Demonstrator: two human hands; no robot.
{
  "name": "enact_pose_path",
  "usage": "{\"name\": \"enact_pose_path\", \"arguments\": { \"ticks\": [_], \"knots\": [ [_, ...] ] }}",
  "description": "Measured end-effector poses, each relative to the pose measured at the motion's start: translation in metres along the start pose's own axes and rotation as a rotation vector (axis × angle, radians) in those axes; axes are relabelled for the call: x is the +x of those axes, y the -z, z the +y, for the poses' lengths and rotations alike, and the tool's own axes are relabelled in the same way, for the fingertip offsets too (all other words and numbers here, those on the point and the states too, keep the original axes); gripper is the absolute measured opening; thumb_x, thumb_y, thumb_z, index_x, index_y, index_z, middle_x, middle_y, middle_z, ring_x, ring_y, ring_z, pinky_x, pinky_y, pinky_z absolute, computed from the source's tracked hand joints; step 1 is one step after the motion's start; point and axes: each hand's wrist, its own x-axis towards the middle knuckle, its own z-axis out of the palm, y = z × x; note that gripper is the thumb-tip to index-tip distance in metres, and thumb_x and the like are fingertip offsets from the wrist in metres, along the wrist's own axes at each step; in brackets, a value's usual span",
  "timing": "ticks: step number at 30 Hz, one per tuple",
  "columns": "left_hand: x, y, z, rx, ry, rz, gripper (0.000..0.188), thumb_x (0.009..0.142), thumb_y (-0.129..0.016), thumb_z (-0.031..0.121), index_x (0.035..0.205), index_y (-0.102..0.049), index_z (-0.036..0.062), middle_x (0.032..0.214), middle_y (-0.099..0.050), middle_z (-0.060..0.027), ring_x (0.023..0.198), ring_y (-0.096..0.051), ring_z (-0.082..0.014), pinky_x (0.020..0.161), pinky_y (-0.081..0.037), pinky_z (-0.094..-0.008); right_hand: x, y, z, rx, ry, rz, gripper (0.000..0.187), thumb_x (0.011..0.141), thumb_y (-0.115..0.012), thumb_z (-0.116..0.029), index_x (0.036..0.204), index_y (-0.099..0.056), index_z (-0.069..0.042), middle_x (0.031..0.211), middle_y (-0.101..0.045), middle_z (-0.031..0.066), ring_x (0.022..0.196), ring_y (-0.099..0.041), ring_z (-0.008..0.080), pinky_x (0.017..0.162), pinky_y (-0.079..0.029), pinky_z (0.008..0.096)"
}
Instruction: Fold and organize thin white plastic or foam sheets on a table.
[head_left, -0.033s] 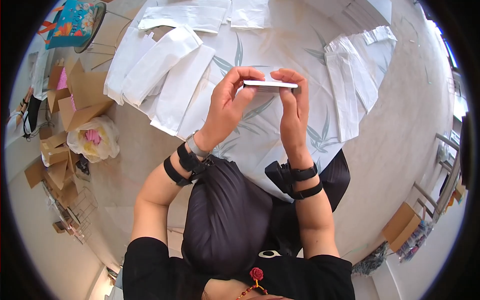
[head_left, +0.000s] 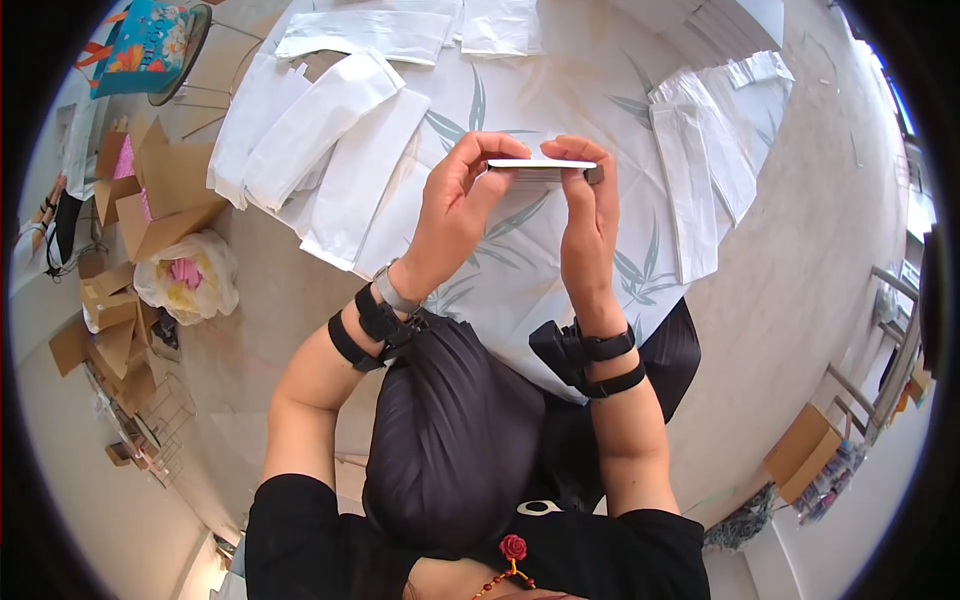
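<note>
Both my hands hold a phone-like thin flat slab (head_left: 541, 164) edge-on above the table, its white edge uppermost. My left hand (head_left: 463, 195) pinches its left end between thumb and fingers. At its other end, my right hand (head_left: 588, 205) grips it the same way, and a dark corner shows beside the fingers. The slab's broad face is mostly hidden from this angle. Beneath it lies a white tablecloth (head_left: 520, 262) with grey-green leaf prints.
Folded white paper-like bags (head_left: 365, 170) overlap at the table's left, and more white bags (head_left: 685, 185) lie at its right. Open cardboard boxes (head_left: 170, 190) and a plastic bag (head_left: 187, 278) with pink contents stand on the floor at left. A blue flowered bag (head_left: 143, 50) rests on a stool.
The slab tilts very slightly, so more of its underside and its dark right corner show. My hands stay almost in place.
</note>
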Motion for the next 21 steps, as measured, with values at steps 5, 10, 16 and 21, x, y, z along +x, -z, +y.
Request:
{"name": "enact_pose_path", "arguments": {
  "ticks": [5, 10, 16, 21],
  "knots": [
    [0.005, -0.010, -0.004, -0.055, 0.082, 0.117, 0.019, 0.102, -0.050, 0.011, 0.111, -0.064, 0.0027, 0.107, -0.064, -0.0011, 0.102, -0.054, -0.0074, 0.094, -0.043, -0.0246, 0.002, -0.006, 0.001, 0.068, -0.058, 0.097, 0.019, 0.108, -0.046, -0.014, 0.113, -0.061, -0.004, 0.105, -0.061, 0.0006, 0.093, -0.050, 0.0082, 0.084, -0.041, 0.0246],
    [0.009, -0.016, -0.005, -0.038, 0.095, 0.159, 0.016, 0.101, -0.051, 0.010, 0.107, -0.064, 0.0031, 0.103, -0.062, 0.0005, 0.098, -0.054, -0.0068, 0.093, -0.043, -0.0244, 0.003, -0.011, 0.001, 0.063, -0.062, 0.161, 0.019, 0.106, -0.046, -0.010, 0.109, -0.063, -0.003, 0.095, -0.059, -0.0011, 0.086, -0.048, 0.0074, 0.079, -0.041, 0.0247],
    [0.011, -0.023, -0.005, 0.018, 0.040, 0.156, 0.017, 0.101, -0.051, 0.007, 0.116, -0.059, 0.0042, 0.109, -0.060, -0.0016, 0.104, -0.053, -0.0093, 0.095, -0.043, -0.0257, 0.005, -0.012, 0.003, 0.062, -0.063, 0.176, 0.019, 0.105, -0.045, -0.008, 0.108, -0.063, -0.002, 0.095, -0.061, 0.0010, 0.089, -0.051, 0.0093, 0.082, -0.042, 0.0255],
    [0.004, -0.019, -0.017, 0.011, -0.138, 0.073, 0.039, 0.097, -0.058, -0.003, 0.134, -0.050, 0.0057, 0.122, -0.057, -0.0045, 0.117, -0.053, -0.0133, 0.101, -0.044, -0.0287, 0.007, -0.005, 0.010, 0.022, -0.017, 0.110, 0.022, 0.108, -0.047, -0.014, 0.125, -0.057, -0.003, 0.112, -0.061, 0.0059, 0.104, -0.055, 0.0141, 0.091, -0.044, 0.0292]
  ]
}}
